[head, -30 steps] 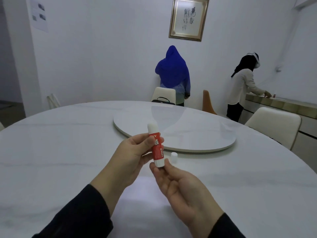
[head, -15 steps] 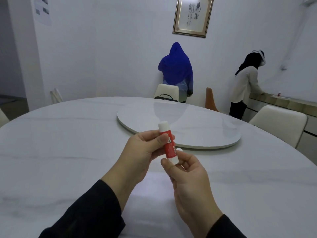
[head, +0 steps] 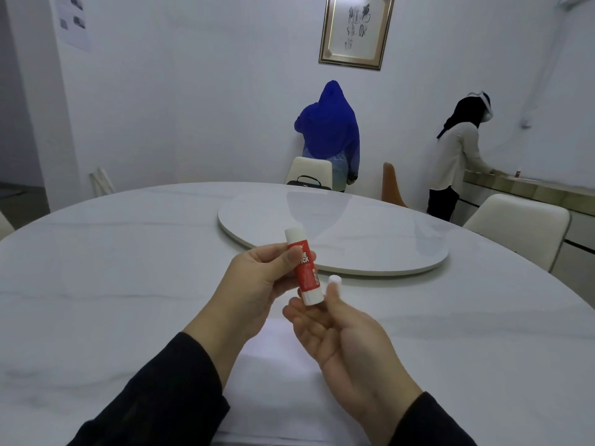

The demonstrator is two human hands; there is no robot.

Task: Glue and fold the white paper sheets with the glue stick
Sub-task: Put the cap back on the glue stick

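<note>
A red glue stick (head: 306, 272) with white ends stands nearly upright above the table. My left hand (head: 257, 281) pinches its upper half between thumb and fingers. My right hand (head: 341, 336) lies palm up just below the stick's base, with thumb and fingers apart on either side of it and no firm grip. The stick's small white cap (head: 335, 280) stands on the table beside my right thumb. White paper sheets (head: 283, 368) lie flat on the table under both forearms, partly hidden by my dark sleeves.
The round white marble table (head: 96, 284) carries a raised turntable (head: 370, 233) at its centre. Cream chairs (head: 521, 226) stand around it, one with a black bag. Two people stand at the far wall, one in blue (head: 328, 133), one at a side counter (head: 460, 156).
My right hand's fingers have opened away from the stick's base, where they pinched it half a second ago. The view has shifted slightly and the cap shows beside my thumb.
</note>
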